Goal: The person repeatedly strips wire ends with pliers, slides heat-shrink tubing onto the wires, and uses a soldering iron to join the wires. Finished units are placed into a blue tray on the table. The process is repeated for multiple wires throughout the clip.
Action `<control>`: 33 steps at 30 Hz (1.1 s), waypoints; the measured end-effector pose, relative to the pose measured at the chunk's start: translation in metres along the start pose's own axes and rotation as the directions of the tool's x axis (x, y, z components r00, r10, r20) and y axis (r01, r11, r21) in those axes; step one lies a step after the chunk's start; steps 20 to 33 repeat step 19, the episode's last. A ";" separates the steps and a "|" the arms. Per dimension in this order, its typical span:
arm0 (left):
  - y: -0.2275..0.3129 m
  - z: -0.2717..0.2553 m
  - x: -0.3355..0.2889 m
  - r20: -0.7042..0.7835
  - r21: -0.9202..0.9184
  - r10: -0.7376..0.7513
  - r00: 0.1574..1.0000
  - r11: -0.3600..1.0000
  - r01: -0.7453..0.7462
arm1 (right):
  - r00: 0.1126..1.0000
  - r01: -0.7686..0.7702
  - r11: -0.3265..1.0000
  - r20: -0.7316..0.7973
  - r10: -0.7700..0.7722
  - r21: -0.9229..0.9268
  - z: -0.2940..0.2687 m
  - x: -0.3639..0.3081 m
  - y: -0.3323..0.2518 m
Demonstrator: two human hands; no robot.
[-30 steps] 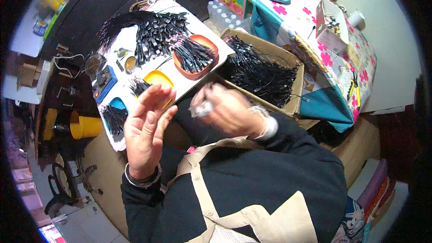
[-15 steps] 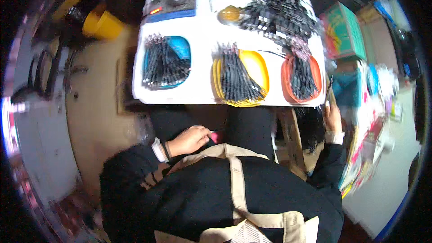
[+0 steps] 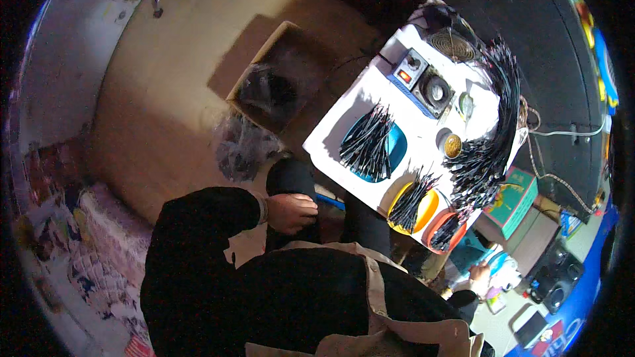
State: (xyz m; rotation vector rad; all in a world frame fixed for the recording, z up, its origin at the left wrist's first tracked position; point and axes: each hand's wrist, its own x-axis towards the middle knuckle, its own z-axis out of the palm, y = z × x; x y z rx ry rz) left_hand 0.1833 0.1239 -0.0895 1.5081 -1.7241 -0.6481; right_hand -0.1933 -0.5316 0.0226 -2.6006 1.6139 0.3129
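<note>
My left hand [image 3: 292, 213] rests on my left thigh, fingers curled inward; whatever may be inside them is hidden. Off the table's right corner is my right hand [image 3: 479, 274], among plastic bags; its fingers are too small to read. On the white table [image 3: 324, 137], black cable pieces [image 3: 374, 145] lie in a blue tray [image 3: 397, 149]. More black cables [image 3: 411, 205] sit in a yellow tray [image 3: 430, 210], and others [image 3: 447, 230] in an orange tray [image 3: 456, 241] nearest my right hand.
A device with a dial and lit red switch [image 3: 423, 82] stands on the table beside a small amber-filled cup [image 3: 452, 145]. A large cable bundle [image 3: 479, 172] lies along the far side. Left stands an open cardboard box [image 3: 264, 46]; a green box [image 3: 514, 199] is at right.
The view has swung left, so the table now appears tilted and farther right. My left hand has curled more on the thigh. My right hand now appears beside the bags.
</note>
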 end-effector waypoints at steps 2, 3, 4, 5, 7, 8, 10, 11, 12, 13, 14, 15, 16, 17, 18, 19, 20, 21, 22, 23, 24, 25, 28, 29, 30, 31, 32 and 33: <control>0.027 0.002 -0.006 -0.060 -0.023 -0.087 0.994 0.996 0.086 | 0.987 0.137 0.986 -0.071 -0.144 -0.095 -0.016 0.009 -0.043; 0.043 0.004 -0.011 -0.111 -0.013 -0.146 0.983 0.989 0.145 | 0.981 0.169 0.984 -0.085 -0.173 -0.055 -0.025 0.011 -0.066; 0.057 0.007 -0.016 -0.160 -0.003 -0.198 0.967 0.980 0.201 | 0.964 0.248 0.961 -0.134 -0.231 0.126 -0.034 0.011 -0.089; 0.071 0.011 -0.020 -0.148 0.011 -0.289 0.946 0.956 0.294 | 0.970 0.241 0.947 -0.078 -0.230 0.211 -0.043 0.010 -0.114; 0.106 0.020 -0.027 -0.147 0.053 -0.457 0.877 0.882 0.469 | 0.971 0.182 0.699 -0.014 -0.238 0.692 -0.059 0.005 -0.166; 0.125 0.027 -0.026 -0.152 0.045 -0.628 0.764 0.767 0.640 | 0.962 0.057 0.417 0.061 -0.265 0.907 -0.065 0.001 -0.194; 0.166 0.039 -0.021 -0.202 0.026 -0.873 0.444 0.448 0.894 | 0.892 0.391 0.745 -0.023 -0.451 0.541 -0.078 -0.019 -0.247; 0.186 0.045 -0.020 -0.063 -0.140 -0.968 0.245 0.251 0.958 | 0.882 0.190 0.541 0.099 -0.460 0.819 -0.081 -0.026 -0.279; 0.209 0.051 -0.015 -0.078 -0.200 -0.988 0.131 0.144 0.969 | 0.815 0.245 0.545 0.133 -0.563 0.802 -0.091 -0.037 -0.305; 0.227 0.055 -0.007 -0.006 -0.263 -1.000 -0.006 -0.004 0.965 | 0.777 0.135 0.577 0.276 -0.566 0.805 -0.102 -0.048 -0.330; 0.247 0.059 0.001 0.073 -0.315 -0.988 -0.134 -0.151 0.937 | 0.700 0.391 0.722 0.324 -0.636 0.571 -0.121 -0.060 -0.347; 0.260 0.061 0.004 0.103 -0.343 -0.982 -0.156 -0.182 0.922 | 0.660 0.353 0.678 0.343 -0.669 0.645 -0.130 -0.074 -0.371; 0.269 0.062 0.004 0.128 -0.369 -0.977 -0.172 -0.207 0.906 | 0.589 0.323 0.585 0.326 -0.740 0.744 -0.137 -0.088 -0.395; 0.275 0.064 0.002 0.124 -0.405 -0.974 -0.192 -0.226 0.886 | 0.546 0.448 0.605 0.334 -0.768 0.658 -0.151 -0.099 -0.411; 0.273 0.066 -0.004 0.245 -0.475 -0.953 -0.179 -0.279 0.835 | 0.475 0.479 0.535 0.307 -0.825 0.695 -0.158 -0.110 -0.427; 0.324 0.091 0.010 0.222 -0.491 -0.956 -0.193 -0.280 0.825 | 0.513 0.481 0.590 0.338 -0.789 0.648 -0.161 -0.121 -0.441; 0.324 0.091 0.010 0.222 -0.491 -0.956 -0.193 -0.280 0.825 | 0.513 0.481 0.590 0.338 -0.789 0.648 -0.161 -0.121 -0.441; 0.324 0.091 0.010 0.222 -0.491 -0.956 -0.193 -0.280 0.825 | 0.513 0.481 0.590 0.338 -0.789 0.648 -0.161 -0.121 -0.441; 0.324 0.091 0.010 0.222 -0.491 -0.956 -0.193 -0.280 0.825 | 0.513 0.481 0.590 0.338 -0.789 0.648 -0.161 -0.121 -0.441; 0.324 0.091 0.010 0.222 -0.491 -0.956 -0.193 -0.280 0.825 | 0.513 0.481 0.590 0.338 -0.789 0.648 -0.161 -0.121 -0.441; 0.324 0.091 0.010 0.222 -0.491 -0.956 -0.193 -0.280 0.825 | 0.513 0.481 0.590 0.338 -0.789 0.648 -0.161 -0.121 -0.441; 0.324 0.091 0.010 0.222 -0.491 -0.956 -0.193 -0.280 0.825 | 0.513 0.481 0.590 0.338 -0.789 0.648 -0.161 -0.121 -0.441; 0.324 0.091 0.010 0.222 -0.491 -0.956 -0.193 -0.280 0.825 | 0.513 0.481 0.590 0.338 -0.789 0.648 -0.161 -0.121 -0.441; 0.324 0.091 0.010 0.222 -0.491 -0.956 -0.193 -0.280 0.825 | 0.513 0.481 0.590 0.338 -0.789 0.648 -0.161 -0.121 -0.441; 0.324 0.091 0.010 0.222 -0.491 -0.956 -0.193 -0.280 0.825 | 0.513 0.481 0.590 0.338 -0.789 0.648 -0.161 -0.121 -0.441; 0.324 0.091 0.010 0.222 -0.491 -0.956 -0.193 -0.280 0.825 | 0.513 0.481 0.590 0.338 -0.789 0.648 -0.161 -0.121 -0.441; 0.324 0.091 0.010 0.222 -0.491 -0.956 -0.193 -0.280 0.825 | 0.513 0.481 0.590 0.338 -0.789 0.648 -0.161 -0.121 -0.441; 0.324 0.091 0.010 0.222 -0.491 -0.956 -0.193 -0.280 0.825 | 0.513 0.481 0.590 0.338 -0.789 0.648 -0.161 -0.121 -0.441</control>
